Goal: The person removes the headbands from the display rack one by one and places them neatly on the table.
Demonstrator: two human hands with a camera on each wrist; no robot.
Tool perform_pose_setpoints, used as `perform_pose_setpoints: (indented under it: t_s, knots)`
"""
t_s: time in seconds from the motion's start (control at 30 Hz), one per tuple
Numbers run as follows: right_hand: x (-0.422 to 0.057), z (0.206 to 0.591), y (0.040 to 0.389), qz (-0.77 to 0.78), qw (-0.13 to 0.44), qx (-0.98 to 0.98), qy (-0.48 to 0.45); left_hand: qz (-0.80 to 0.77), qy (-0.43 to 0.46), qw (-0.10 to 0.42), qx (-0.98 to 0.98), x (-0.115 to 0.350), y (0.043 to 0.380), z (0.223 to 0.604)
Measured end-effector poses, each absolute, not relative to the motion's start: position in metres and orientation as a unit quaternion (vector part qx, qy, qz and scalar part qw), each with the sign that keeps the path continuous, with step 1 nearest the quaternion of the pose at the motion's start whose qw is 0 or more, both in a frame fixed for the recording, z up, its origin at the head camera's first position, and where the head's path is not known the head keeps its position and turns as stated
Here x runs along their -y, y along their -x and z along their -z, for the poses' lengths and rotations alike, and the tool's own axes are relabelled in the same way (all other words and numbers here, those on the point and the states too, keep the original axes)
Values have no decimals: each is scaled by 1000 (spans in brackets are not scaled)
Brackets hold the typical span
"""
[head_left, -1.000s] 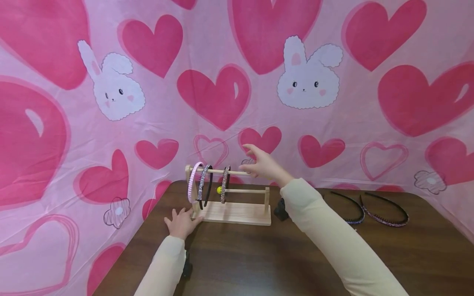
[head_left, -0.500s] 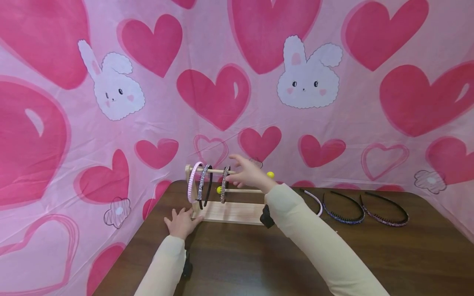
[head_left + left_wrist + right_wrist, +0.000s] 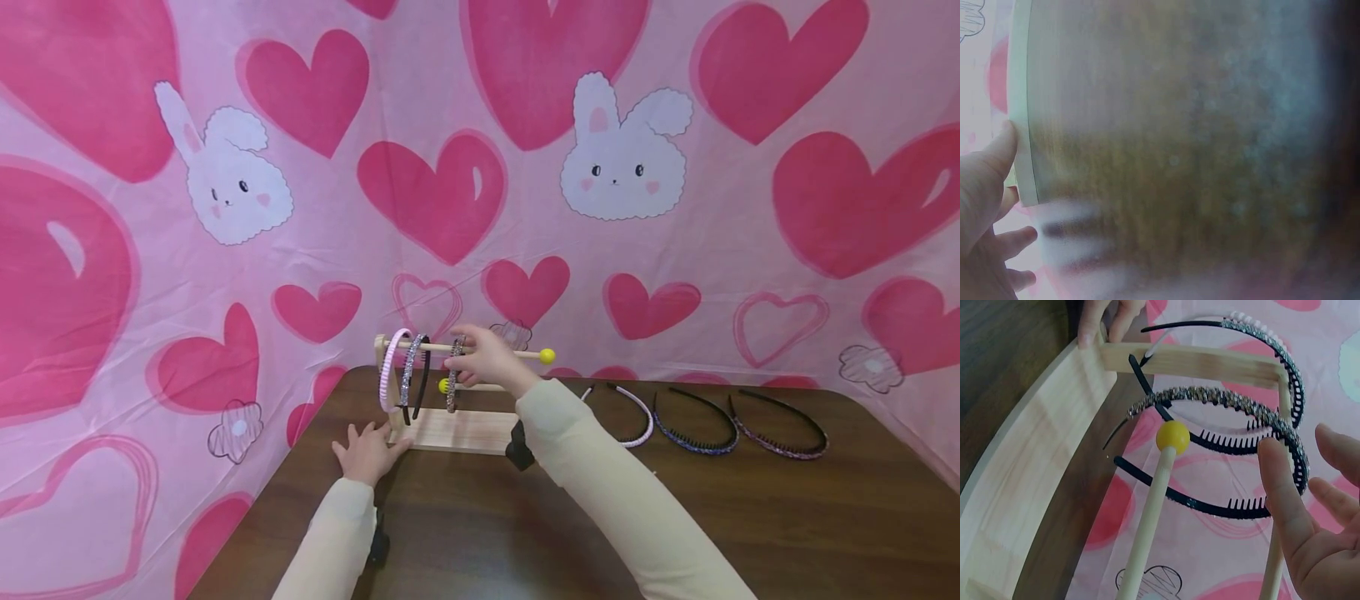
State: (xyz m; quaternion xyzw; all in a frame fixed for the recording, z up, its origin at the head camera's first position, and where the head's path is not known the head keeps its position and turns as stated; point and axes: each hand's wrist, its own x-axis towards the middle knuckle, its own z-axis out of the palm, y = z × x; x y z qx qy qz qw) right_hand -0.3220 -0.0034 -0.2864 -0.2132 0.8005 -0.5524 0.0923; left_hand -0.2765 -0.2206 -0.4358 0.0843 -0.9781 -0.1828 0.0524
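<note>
A wooden rack [image 3: 461, 432] with two rods stands on the table. On its upper rod hang a pink ribbed headband [image 3: 386, 375], a silver glittery headband [image 3: 408, 375] and, further right, a brownish glittery headband [image 3: 453, 379]. My right hand [image 3: 487, 358] is at this last one, fingers spread. In the right wrist view its thumb [image 3: 1282, 487] overlaps the headband's toothed band [image 3: 1210, 394] near the rod, while the other fingers stay apart beyond it. My left hand [image 3: 369, 454] lies with fingers extended against the left end of the rack's base [image 3: 1021, 94].
Right of the rack lie a pale headband [image 3: 645, 417], a blue glittery headband [image 3: 701, 448] and a purple glittery headband [image 3: 798, 454] on the brown table [image 3: 465, 533]. Yellow balls cap the upper rod [image 3: 547, 356] and the lower rod [image 3: 444, 385]. A pink heart-patterned cloth [image 3: 517, 208] hangs behind.
My right hand has moved left and slightly down along the upper rod to the brownish headband. The rod's yellow ball and the pale headband have come into view. My left hand stays put.
</note>
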Motion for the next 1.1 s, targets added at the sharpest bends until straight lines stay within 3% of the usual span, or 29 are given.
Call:
perform_pose_setpoints:
  t_s: [0.47, 1.1]
  knots:
    - [7, 284, 321, 567, 65, -802, 176, 186, -79, 55, 978, 220, 278, 435]
    - [-37, 255, 308, 587, 49, -782, 202, 188, -78, 62, 977, 223, 277, 438]
